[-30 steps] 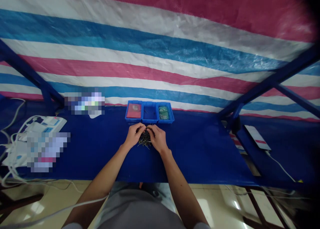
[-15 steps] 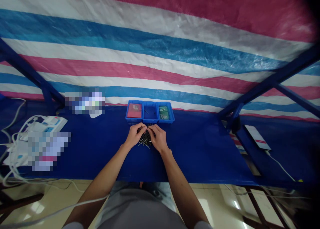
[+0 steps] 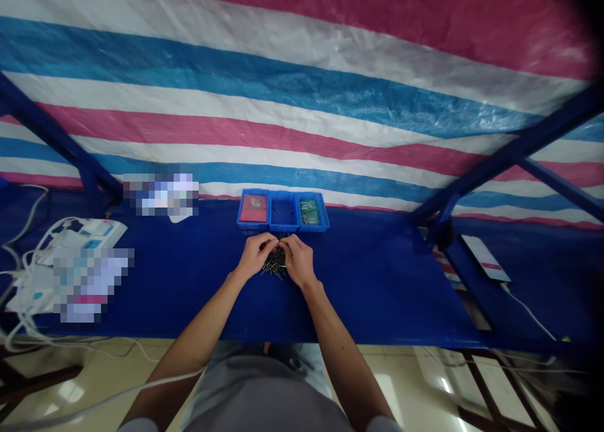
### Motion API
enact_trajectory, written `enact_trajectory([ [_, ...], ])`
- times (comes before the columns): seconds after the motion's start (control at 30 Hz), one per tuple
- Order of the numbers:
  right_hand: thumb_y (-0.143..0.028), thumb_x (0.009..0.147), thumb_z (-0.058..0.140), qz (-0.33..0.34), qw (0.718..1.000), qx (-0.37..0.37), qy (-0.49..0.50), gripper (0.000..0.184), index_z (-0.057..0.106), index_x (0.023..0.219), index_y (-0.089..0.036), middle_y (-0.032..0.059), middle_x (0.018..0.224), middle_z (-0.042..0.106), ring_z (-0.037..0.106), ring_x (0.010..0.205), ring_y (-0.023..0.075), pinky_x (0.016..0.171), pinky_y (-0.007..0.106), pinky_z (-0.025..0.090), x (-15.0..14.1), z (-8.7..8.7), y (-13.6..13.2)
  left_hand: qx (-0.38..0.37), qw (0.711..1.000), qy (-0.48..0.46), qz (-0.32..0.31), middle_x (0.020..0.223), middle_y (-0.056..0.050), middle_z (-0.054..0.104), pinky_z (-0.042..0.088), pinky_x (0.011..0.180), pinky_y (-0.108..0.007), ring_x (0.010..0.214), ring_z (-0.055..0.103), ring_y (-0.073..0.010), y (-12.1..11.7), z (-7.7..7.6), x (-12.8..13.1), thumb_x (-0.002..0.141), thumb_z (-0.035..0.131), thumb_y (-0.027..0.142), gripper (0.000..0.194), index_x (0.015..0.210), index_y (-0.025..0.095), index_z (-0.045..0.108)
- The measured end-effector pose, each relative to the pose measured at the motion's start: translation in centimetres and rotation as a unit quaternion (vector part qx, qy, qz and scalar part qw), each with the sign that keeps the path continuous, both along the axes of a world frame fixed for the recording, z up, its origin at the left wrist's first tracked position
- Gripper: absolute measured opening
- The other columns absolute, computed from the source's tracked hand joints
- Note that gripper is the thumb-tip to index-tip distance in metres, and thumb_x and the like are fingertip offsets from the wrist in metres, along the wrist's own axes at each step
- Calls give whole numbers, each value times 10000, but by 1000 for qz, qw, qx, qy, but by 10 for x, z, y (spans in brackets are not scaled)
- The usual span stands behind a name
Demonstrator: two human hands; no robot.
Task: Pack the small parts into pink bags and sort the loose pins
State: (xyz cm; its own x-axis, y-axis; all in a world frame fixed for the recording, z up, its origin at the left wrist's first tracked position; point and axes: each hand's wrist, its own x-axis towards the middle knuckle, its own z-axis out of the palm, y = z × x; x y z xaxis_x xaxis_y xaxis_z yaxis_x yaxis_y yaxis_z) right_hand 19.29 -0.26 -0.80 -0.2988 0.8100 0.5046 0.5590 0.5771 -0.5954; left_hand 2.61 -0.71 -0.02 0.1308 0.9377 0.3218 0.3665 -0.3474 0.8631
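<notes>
A small pile of dark, thin pieces that look like screws [image 3: 273, 265] lies on the blue table [image 3: 377, 281]. My left hand [image 3: 253, 254] hovers at the pile's left, thumb and index finger pinched together. From the right, my right hand [image 3: 299, 260] is pinched too, its fingertips almost meeting the left ones above the pile. Whatever sits between the fingertips is too small to make out. Just beyond the hands stand three joined blue bins: the left bin [image 3: 239, 215] with a red item, the middle bin [image 3: 284, 229] with a few small dark pieces, the right bin [image 3: 326, 219] with green-bagged pieces.
At the left lie a white power strip [image 3: 106, 232] and tangled white cables [image 3: 23, 293]. A phone [image 3: 486, 258] with a cable rests at the right, past a blue frame post [image 3: 500, 152]. Striped sheeting [image 3: 283, 117] hangs behind the table.
My fingertips have shifted slightly over the pile, and the pinched fingers stay close together. The bins and the pile remain where they were.
</notes>
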Motion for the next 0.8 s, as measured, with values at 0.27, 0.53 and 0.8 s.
enact_trajectory([
  [0.27,-273,1045,376,-30,999,9,-45,312,591,833,-193,46,774,618,565,688,154,656,261,379,-4,1,-4,8,1000,-10,4,720,-18,658,434,680,-256,671,579,-147,2,-6,1,950,561,373,290,783,159,663],
  [0.53,-323,1052,391,-30,999,-9,-27,353,631,828,-194,48,751,663,614,672,160,657,265,409,-2,0,-3,5,1000,-8,1,706,-12,647,415,650,-252,644,559,-142,0,-4,1,956,549,396,305,792,163,658],
  [0.8,-284,1035,438,20,999,-17,40,248,671,1096,-224,72,1012,717,683,906,184,831,287,505,-1,1,-1,-12,999,-32,23,672,0,603,407,652,-244,643,546,-135,1,-3,-1,972,513,415,358,738,160,601],
])
